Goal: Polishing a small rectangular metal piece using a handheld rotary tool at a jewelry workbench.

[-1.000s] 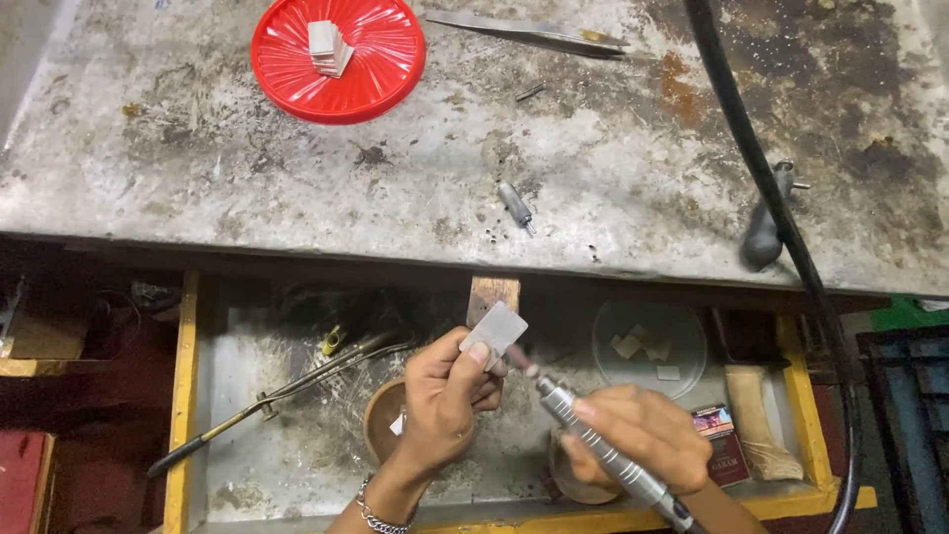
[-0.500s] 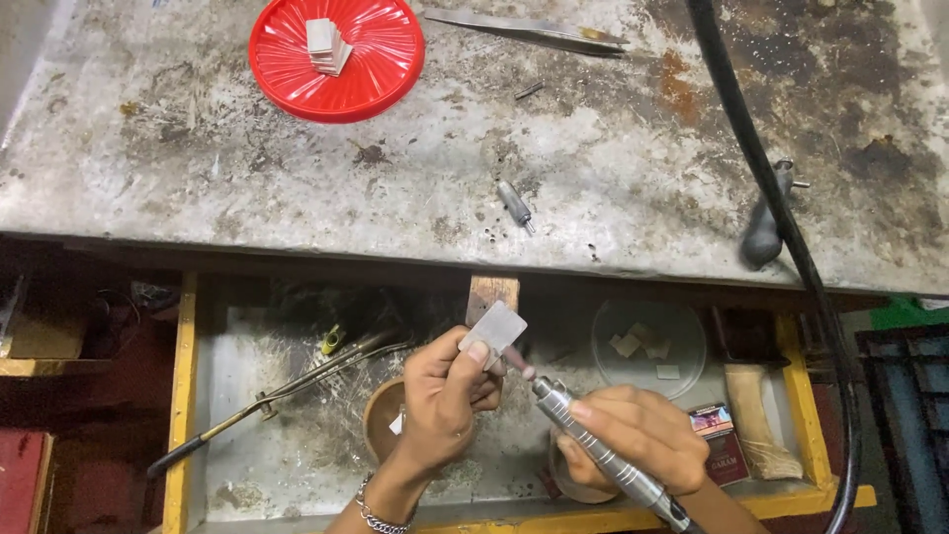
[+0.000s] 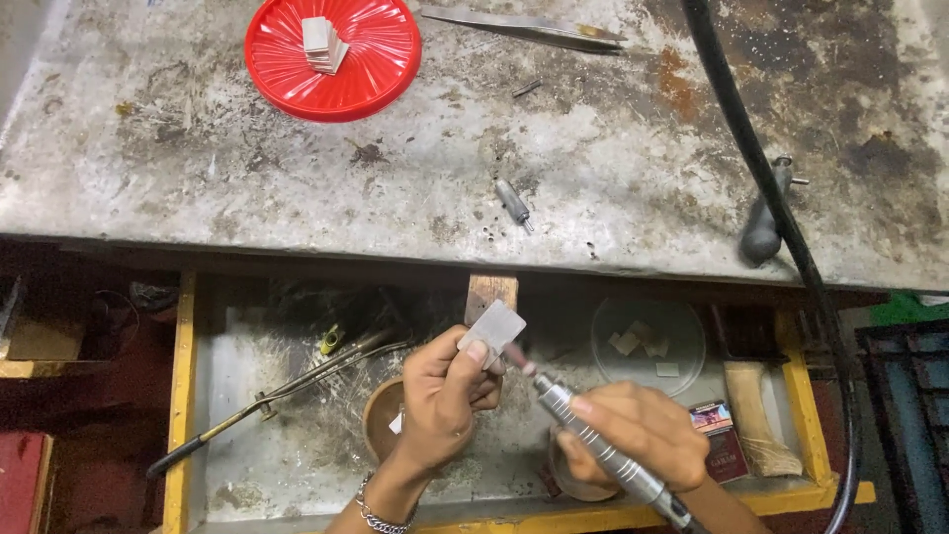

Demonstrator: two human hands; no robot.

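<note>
Metal plate (image 3: pixel 491 327) pinched in left hand (image 3: pixel 442 396) | right hand (image 3: pixel 643 430) grips rotary tool (image 3: pixel 593 442), tip touching plate

Single head view, looking steeply down, close over bench (image 3: pixel 297 188) and open drawer (image 3: pixel 183 396)

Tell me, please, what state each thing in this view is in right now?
Left hand: pinching the small metal plate.
Small metal plate: held up, tilted, against the tool's tip.
Right hand: gripping the rotary handpiece.
Rotary handpiece: slanted, tip at the plate's lower edge.
Red lid: lying open side up, holding stacked plates.
Drawer: pulled open.
Clear dish: holding a few small pieces.
</note>
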